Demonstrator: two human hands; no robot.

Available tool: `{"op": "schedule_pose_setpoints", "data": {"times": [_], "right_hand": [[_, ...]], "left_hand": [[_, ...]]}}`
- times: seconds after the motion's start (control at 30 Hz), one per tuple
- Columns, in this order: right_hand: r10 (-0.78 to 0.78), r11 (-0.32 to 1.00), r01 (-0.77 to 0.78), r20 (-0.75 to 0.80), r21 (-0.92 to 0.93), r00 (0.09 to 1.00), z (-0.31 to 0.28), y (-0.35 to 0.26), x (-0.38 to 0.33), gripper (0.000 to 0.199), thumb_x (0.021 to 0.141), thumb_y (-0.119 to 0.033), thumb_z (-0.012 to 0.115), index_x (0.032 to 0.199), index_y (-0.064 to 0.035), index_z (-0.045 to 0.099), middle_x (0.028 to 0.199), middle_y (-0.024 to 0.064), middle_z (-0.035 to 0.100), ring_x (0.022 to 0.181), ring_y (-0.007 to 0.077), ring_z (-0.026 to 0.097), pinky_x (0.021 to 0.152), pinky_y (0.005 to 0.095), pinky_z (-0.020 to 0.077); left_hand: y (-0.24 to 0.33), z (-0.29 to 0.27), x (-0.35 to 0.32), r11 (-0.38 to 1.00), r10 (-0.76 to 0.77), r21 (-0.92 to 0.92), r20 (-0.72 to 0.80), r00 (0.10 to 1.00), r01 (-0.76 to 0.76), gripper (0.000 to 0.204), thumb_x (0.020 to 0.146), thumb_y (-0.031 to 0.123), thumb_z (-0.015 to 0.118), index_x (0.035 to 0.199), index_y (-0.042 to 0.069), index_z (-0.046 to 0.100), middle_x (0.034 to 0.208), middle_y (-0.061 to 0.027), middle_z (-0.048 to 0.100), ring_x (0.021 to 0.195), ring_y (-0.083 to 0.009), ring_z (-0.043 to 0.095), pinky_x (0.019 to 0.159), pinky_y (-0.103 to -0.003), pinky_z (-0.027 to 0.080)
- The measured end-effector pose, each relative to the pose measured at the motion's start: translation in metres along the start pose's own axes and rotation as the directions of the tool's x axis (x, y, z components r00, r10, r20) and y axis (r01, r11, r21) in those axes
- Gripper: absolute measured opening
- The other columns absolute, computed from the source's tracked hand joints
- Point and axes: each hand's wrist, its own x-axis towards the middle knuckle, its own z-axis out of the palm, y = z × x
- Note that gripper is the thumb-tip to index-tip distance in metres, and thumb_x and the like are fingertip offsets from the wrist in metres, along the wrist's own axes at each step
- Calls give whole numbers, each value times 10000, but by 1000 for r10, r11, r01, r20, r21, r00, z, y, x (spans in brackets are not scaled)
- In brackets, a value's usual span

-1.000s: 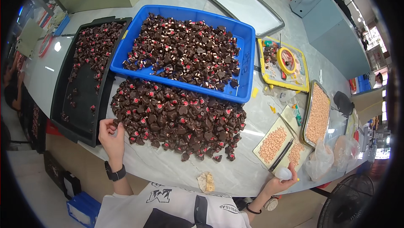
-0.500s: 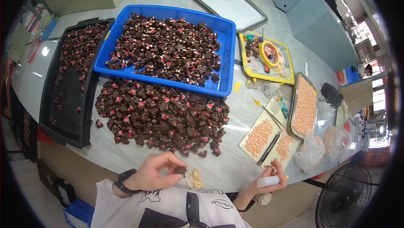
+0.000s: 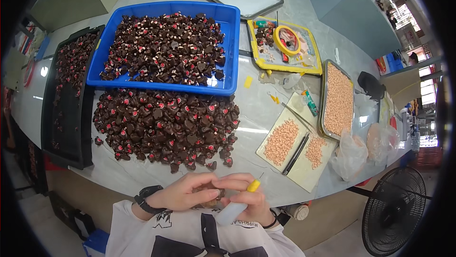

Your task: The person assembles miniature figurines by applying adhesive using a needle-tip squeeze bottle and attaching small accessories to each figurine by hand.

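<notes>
Head view: I am bringing both hands together at the table's near edge, just below the heap of dark brown pieces (image 3: 164, 129). My left hand (image 3: 187, 193) is pinching one small brown piece (image 3: 209, 195) in curled fingers; my right hand (image 3: 247, 197) is closing around a yellow-tipped squeeze bottle (image 3: 237, 205), nozzle angling up and away from the piece. I judge gluing is underway; next calls for steadying the tip on the piece.

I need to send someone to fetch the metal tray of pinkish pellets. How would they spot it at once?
Start from the big blue bin of dark pieces, then go right past the yellow tray. The metal tray lies beyond it, long, silver-rimmed and filled edge to edge with pinkish pellets, unlike the loose heaps on the pale board beside it.
</notes>
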Motion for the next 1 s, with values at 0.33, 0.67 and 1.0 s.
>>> {"op": "schedule_pose_setpoints", "data": {"times": [0.33,0.67,1.0], "right_hand": [[-182,963,144,-155,-227,971,9,14,6,382,672,-27,662,949,-136,423,998,108,575,881,274,531,702,366,443],[-334,943,308,-386,-129,860,15,32,-12,593,837,-582,374,1059,-32,386,746,154,600,590,247,534,504,305,416],[-137,971,189,-310,147,941,15,26,-11,617,866,-572,281,890,5,501,615,149,598,678,369,605,569,406,511]], "left_hand": [[-8,2,6,969,111,-196,-198,974,-151,507,780,-58,579,1233,-18,355,1090,-107,531,993,-130,532,826,-248,451],[-24,-7,9,927,363,185,-244,899,-325,356,749,-60,610,1090,6,533,997,-49,528,847,-103,535,743,-215,466],[-27,-10,3,919,146,-345,-158,977,-193,359,749,-62,612,1064,-2,453,1022,-50,502,947,-97,515,832,-244,433]]}}
